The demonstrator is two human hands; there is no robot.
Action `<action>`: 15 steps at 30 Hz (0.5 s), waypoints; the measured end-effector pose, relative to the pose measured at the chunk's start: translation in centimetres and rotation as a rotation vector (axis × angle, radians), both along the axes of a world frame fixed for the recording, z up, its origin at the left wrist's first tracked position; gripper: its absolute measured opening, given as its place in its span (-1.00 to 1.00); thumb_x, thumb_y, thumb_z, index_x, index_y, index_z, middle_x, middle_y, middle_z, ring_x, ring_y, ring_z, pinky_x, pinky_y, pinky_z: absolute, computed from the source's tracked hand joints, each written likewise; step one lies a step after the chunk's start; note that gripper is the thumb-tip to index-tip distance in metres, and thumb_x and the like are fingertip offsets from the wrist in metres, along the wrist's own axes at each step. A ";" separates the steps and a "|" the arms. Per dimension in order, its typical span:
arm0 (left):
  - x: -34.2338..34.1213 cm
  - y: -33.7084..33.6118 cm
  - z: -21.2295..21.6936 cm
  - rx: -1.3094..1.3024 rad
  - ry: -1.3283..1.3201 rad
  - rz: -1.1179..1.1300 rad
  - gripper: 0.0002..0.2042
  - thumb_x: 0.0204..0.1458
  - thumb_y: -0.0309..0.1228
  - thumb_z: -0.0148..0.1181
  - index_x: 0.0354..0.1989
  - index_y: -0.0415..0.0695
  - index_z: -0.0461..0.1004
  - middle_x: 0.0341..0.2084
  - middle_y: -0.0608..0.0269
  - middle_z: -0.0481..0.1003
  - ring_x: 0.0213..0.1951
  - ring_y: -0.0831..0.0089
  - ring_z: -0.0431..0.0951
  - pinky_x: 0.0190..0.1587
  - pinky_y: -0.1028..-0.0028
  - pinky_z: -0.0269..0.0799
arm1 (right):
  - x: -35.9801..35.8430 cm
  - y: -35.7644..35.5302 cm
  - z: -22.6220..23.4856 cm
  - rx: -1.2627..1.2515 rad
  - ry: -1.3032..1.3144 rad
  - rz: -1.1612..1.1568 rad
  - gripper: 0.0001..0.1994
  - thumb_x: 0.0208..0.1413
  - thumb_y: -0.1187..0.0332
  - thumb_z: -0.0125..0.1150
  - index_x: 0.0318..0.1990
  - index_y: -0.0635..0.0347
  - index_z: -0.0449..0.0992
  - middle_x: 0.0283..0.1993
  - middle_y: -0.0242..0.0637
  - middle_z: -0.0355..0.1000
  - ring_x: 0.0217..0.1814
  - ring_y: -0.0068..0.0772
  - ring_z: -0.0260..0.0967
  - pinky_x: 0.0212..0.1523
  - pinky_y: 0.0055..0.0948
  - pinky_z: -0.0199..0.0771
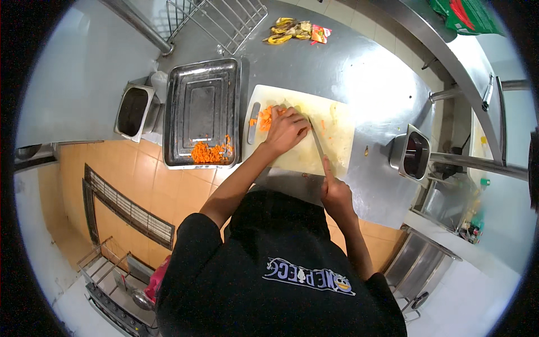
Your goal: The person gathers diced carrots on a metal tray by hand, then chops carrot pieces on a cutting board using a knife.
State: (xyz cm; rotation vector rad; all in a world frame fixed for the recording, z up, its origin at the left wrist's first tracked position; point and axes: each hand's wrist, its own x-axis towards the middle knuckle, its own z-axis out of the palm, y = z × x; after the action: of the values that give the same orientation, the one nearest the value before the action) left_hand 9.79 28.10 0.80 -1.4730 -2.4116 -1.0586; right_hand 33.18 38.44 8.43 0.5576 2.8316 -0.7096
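Observation:
On a white cutting board (297, 151) lie orange carrot pieces (265, 120), toward its left side. My left hand (287, 131) rests over them, fingers bent and pressed together on the carrot; the fingertips are partly hidden. A knife (318, 140) is gripped by my right hand (336, 194), with the index finger stretched along the back of the blade. The blade points away from me, close beside my left fingers. Just left of the board stands a dark metal tray (202, 106) with a heap of finely diced carrot (209, 152) in its near right corner.
The steel table (382, 112) carries banana peels (283, 31) and a red wrapper (320, 34) at the back. A wire rack (224, 22) stands at the far left. Metal containers sit at the left (135, 112) and right (412, 151). A steel rail (471, 163) crosses on the right.

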 end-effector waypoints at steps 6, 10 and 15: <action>-0.1 -0.3 -0.2 -0.053 -0.020 -0.011 -0.92 0.09 -0.27 0.40 -0.29 0.09 0.72 -0.24 0.48 0.68 -0.01 0.38 0.51 0.14 0.00 0.12 | -3.6 0.8 -2.0 -0.054 0.219 -0.040 -0.27 0.29 0.49 0.03 0.63 0.00 0.09 -0.34 0.21 0.54 -0.39 0.30 0.49 -0.24 0.16 0.53; 0.4 -0.2 -1.0 -0.045 -0.034 0.001 -0.92 0.07 -0.29 0.42 -0.29 0.09 0.72 -0.25 0.46 0.69 -0.01 0.36 0.51 0.13 0.02 0.12 | -4.5 2.9 -3.0 -0.172 0.381 -0.010 -0.23 0.28 0.53 0.04 0.65 -0.13 0.06 -0.28 0.29 0.51 -0.33 0.31 0.50 -0.16 0.05 0.52; 1.1 -0.4 -0.2 -0.028 -0.015 0.042 -0.93 0.09 -0.30 0.42 -0.27 0.08 0.72 -0.26 0.43 0.69 -0.03 0.33 0.52 0.13 0.00 0.10 | -4.2 2.9 -0.4 -0.424 0.254 -0.110 -0.23 0.33 0.51 0.03 0.66 -0.22 0.00 -0.10 0.32 0.48 -0.26 0.24 0.49 -0.10 -0.04 0.51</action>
State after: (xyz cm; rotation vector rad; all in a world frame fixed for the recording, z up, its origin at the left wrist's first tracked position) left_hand 10.88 27.71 0.57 -1.4205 -2.4661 -1.0357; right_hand 28.94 41.32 7.99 0.5849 2.7517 -1.4474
